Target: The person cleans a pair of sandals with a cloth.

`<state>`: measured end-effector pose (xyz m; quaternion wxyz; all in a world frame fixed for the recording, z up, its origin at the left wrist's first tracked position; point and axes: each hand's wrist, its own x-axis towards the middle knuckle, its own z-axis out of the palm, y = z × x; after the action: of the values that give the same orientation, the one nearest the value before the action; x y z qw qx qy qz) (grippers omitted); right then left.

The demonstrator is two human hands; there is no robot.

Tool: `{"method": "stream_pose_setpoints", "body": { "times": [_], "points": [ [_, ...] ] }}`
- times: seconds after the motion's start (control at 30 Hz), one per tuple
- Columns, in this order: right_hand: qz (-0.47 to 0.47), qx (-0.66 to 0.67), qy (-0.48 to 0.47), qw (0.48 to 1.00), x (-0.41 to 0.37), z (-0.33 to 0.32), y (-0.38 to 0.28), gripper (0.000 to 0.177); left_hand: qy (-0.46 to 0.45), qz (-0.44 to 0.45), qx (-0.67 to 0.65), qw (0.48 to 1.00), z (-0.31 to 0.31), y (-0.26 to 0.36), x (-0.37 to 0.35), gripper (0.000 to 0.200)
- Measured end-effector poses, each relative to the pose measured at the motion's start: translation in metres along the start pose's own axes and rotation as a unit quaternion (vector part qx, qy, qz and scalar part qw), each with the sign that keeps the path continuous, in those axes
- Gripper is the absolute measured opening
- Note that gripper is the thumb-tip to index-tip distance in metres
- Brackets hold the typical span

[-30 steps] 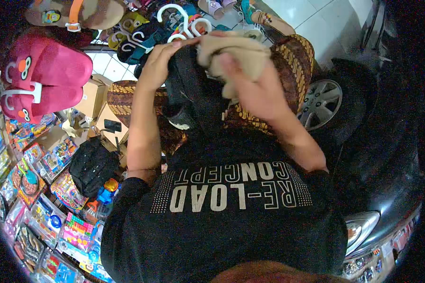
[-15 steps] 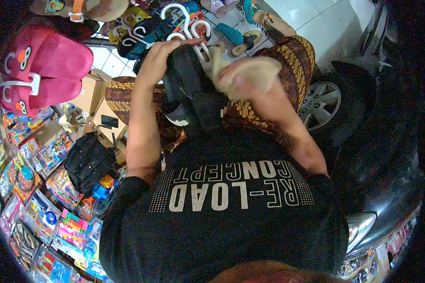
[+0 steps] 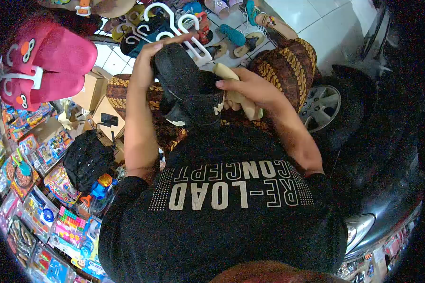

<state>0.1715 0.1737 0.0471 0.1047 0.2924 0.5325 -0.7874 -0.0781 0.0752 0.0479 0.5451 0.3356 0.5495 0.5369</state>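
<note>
My left hand (image 3: 147, 61) is closed around the far side of a pair of black sandals (image 3: 180, 73), held over my lap. A white plastic hanger (image 3: 173, 20) sticks out from the far end of the sandals, its hook pointing away from me. On the right, my right hand (image 3: 257, 89) grips a bunched beige cloth (image 3: 244, 101), folded between thumb and fingers. The cloth is close against the right side of the sandals. Part of the sandals merges with my dark shirt, so their near edge is hard to make out.
Pink slippers (image 3: 56, 56) on a white hanger hang at the left. Several other sandals (image 3: 231, 34) lie ahead on the tiles. Cardboard boxes (image 3: 92, 92) and packaged toys (image 3: 71, 226) fill the left side. A dark car's wheel (image 3: 321, 106) stands close on the right.
The cloth, spread and blurred before, is now bunched up in my right hand beside the sandals. The sandals and hanger have tilted and shifted slightly left.
</note>
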Motion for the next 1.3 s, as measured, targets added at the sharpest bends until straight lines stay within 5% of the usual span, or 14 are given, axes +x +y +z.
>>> {"method": "stream_pose_setpoints", "body": {
  "times": [0.2, 0.37, 0.43, 0.53, 0.67, 0.77, 0.9, 0.93, 1.03, 1.23, 1.3],
  "points": [
    [-0.109, -0.167, 0.148, 0.969, -0.002, 0.009, -0.005, 0.041, 0.022, 0.031, 0.013, 0.999, -0.005, -0.007, -0.006, 0.065],
    [-0.221, -0.327, 0.302, 0.868, -0.006, 0.017, -0.01, 0.039, -0.049, 0.041, 0.08, 0.995, -0.021, -0.022, -0.002, 0.064],
    [-0.247, -0.336, 0.287, 0.862, -0.006, 0.017, -0.006, 0.04, -0.045, 0.016, 0.233, 0.971, -0.014, -0.012, -0.004, 0.048],
    [-0.284, -0.321, 0.302, 0.852, -0.006, 0.01, 0.011, 0.036, -0.05, -0.034, 0.203, 0.977, -0.015, -0.005, -0.007, 0.034],
    [-0.224, -0.156, 0.322, 0.907, -0.021, -0.022, 0.019, 0.022, -0.044, -0.11, 0.093, 0.988, -0.033, -0.039, -0.006, 0.037],
    [-0.267, -0.396, 0.361, 0.801, -0.027, -0.026, 0.019, 0.028, -0.006, -0.11, 0.086, 0.99, -0.038, -0.063, -0.004, 0.036],
    [-0.26, -0.512, 0.381, 0.724, -0.023, 0.003, 0.039, 0.038, 0.036, -0.108, 0.081, 0.99, -0.02, -0.067, -0.011, 0.035],
    [-0.196, -0.526, 0.34, 0.754, -0.022, 0.008, 0.044, 0.033, 0.053, -0.106, 0.075, 0.99, -0.018, -0.067, -0.011, 0.036],
    [-0.175, -0.606, 0.297, 0.717, -0.02, 0.019, 0.047, 0.032, 0.073, -0.131, 0.065, 0.987, -0.027, -0.076, -0.012, 0.036],
    [-0.199, -0.645, 0.204, 0.709, -0.023, 0.019, 0.063, 0.034, 0.073, -0.143, 0.036, 0.986, -0.029, -0.093, -0.009, 0.037],
    [-0.202, -0.618, 0.143, 0.746, -0.03, 0.016, 0.055, 0.032, 0.074, -0.162, 0.037, 0.983, -0.025, -0.09, -0.007, 0.037]
  ]
}}
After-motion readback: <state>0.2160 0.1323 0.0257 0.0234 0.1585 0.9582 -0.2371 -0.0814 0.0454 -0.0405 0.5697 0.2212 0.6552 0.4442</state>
